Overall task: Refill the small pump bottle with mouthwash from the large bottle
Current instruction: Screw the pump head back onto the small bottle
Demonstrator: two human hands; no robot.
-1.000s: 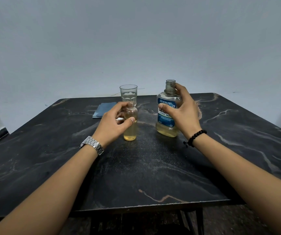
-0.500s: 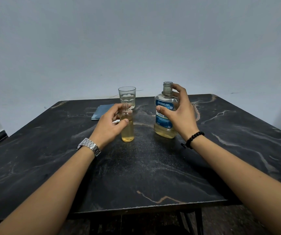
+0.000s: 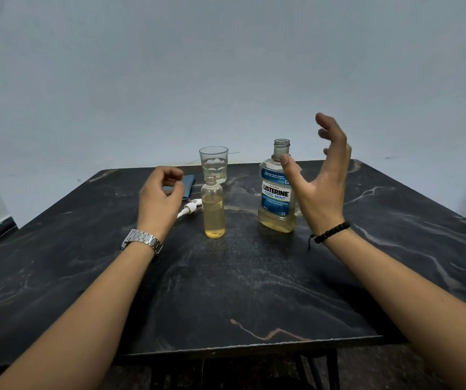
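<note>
Seemingly past pouring: both bottles standing uncapped, left hand (image 3: 161, 199) loosely curled and right hand (image 3: 319, 183) spread, both empty, small pump bottle (image 3: 214, 211) mostly full left of large bottle (image 3: 277, 194), next refitting pump head (image 3: 191, 208) lying just left.

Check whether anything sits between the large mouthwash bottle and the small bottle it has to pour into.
Nothing visible does. The large bottle and the small bottle stand side by side, both uncapped, with bare table between them. The glass stands behind the small bottle, and the pump lies to its left. Neither hand holds anything.
</note>
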